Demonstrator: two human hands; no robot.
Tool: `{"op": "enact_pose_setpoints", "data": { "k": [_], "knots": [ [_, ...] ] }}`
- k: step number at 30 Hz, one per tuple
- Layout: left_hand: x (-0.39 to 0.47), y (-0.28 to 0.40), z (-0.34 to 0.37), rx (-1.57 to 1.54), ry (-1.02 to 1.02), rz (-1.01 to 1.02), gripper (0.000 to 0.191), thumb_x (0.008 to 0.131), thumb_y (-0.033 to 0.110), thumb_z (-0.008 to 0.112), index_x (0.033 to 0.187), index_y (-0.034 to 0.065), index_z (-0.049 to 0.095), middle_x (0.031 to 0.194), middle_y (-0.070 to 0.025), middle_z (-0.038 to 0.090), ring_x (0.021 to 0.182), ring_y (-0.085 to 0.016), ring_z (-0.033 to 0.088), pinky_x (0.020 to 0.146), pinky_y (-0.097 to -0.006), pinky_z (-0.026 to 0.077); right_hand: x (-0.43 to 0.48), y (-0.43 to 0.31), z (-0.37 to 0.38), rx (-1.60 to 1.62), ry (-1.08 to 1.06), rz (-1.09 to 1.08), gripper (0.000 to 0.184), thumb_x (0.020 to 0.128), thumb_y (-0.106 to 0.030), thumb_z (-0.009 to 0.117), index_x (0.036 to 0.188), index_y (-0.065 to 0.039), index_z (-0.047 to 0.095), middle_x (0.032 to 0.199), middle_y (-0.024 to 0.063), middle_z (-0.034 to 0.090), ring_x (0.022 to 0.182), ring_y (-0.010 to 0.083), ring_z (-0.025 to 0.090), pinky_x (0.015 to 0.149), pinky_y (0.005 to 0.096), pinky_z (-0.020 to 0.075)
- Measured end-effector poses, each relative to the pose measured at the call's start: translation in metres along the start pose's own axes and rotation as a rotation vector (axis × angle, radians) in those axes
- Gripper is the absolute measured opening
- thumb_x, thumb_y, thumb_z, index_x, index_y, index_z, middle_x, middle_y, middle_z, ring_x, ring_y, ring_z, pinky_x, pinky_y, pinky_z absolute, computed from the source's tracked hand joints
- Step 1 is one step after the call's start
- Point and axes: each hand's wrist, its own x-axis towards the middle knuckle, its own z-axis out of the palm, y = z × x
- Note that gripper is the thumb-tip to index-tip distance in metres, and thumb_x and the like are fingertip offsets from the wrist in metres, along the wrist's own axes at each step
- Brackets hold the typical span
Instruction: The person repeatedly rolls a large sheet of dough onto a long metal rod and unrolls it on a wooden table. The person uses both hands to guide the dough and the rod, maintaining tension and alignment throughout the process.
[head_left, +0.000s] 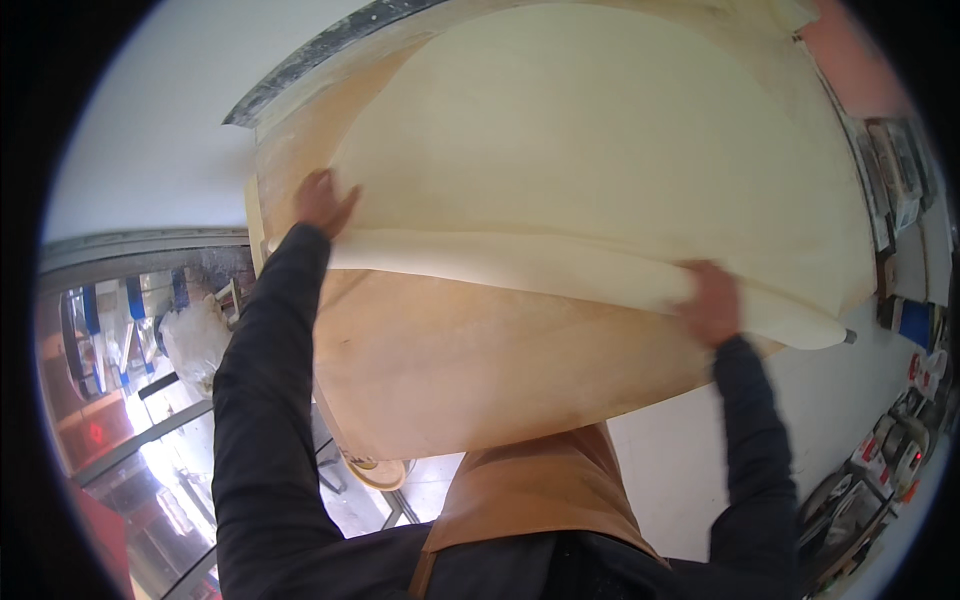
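A broad, thin sheet of pale dough (600, 127) covers most of the wooden board (480, 360). Its near part is wrapped around a long rolling pin, whose dark end (850, 337) pokes out at the right of the dough roll (480, 255). My left hand (327, 204) is over the sheet's left edge, just beyond the roll, with thumb and fingers apart and nothing held. Lying over the right part of the roll is my right hand (711, 300); motion blur hides how its fingers sit. Bare board shows between the roll and my brown apron (540, 487).
A white wall (172, 150) rises beyond the board's left side. Below left are a glass-and-metal counter (165, 427) and a clear plastic bag (196, 341). A round stool (379, 474) stands beneath the near edge. Boxes (896, 172) and assorted goods (877, 450) line the right.
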Motion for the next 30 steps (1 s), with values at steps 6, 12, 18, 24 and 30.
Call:
{"op": "enact_pose_setpoints", "data": {
  "k": [6,12,18,24,30],
  "knots": [
    [0.038,0.225,-0.014,-0.302,0.14,0.72,0.062,0.096,0.05,0.046,0.15,0.0212,0.034,0.156,-0.0105,0.031,0.145,-0.029,0.024,0.118,-0.0527,0.017,0.028,-0.121,0.051,0.009,0.173,-0.048,0.065,0.059,-0.033,0.083,0.112,-0.006,0.057,0.103,0.0112,0.056,0.097,0.0301,0.057,0.087,0.0445,0.0435],
    [0.038,0.252,0.006,-0.276,0.114,0.547,0.06,0.098,0.049,0.043,0.152,0.0255,0.03,0.158,-0.0072,0.025,0.147,-0.029,0.018,0.118,-0.0548,0.014,-0.028,-0.126,0.027,0.04,0.24,-0.124,0.066,0.06,-0.037,0.081,0.114,-0.007,0.058,0.103,0.0142,0.058,0.098,0.0331,0.057,0.086,0.0458,0.0447],
    [0.038,0.263,-0.035,-0.282,0.073,0.504,0.059,0.097,0.048,0.045,0.149,0.0217,0.035,0.157,-0.0103,0.027,0.146,-0.031,0.021,0.116,-0.0565,0.017,0.038,-0.097,-0.009,-0.075,0.092,-0.086,0.051,0.078,-0.051,0.067,0.098,-0.004,0.063,0.104,0.0172,0.061,0.096,0.0324,0.056,0.08,0.0473,0.0426],
    [-0.035,0.267,-0.075,-0.504,0.265,0.301,0.043,0.09,0.044,0.058,0.113,0.0077,0.065,0.109,-0.0134,0.066,0.112,-0.032,0.057,0.104,-0.0541,0.034,0.089,-0.103,0.004,-0.099,0.805,-0.176,0.057,0.085,-0.057,0.057,0.1,-0.002,0.065,0.099,0.0176,0.063,0.096,0.0354,0.058,0.087,0.05,0.0415],
    [-0.003,0.205,-0.033,-0.231,0.304,0.239,0.03,0.088,0.037,0.06,0.091,0.0085,0.067,0.093,-0.01,0.068,0.096,-0.03,0.061,0.1,-0.0498,0.039,0.096,-0.041,-0.032,-0.043,0.419,0.078,0.058,0.078,-0.059,0.062,0.095,-0.004,0.065,0.093,0.0163,0.065,0.091,0.034,0.06,0.084,0.0471,0.0428]
  ]
}}
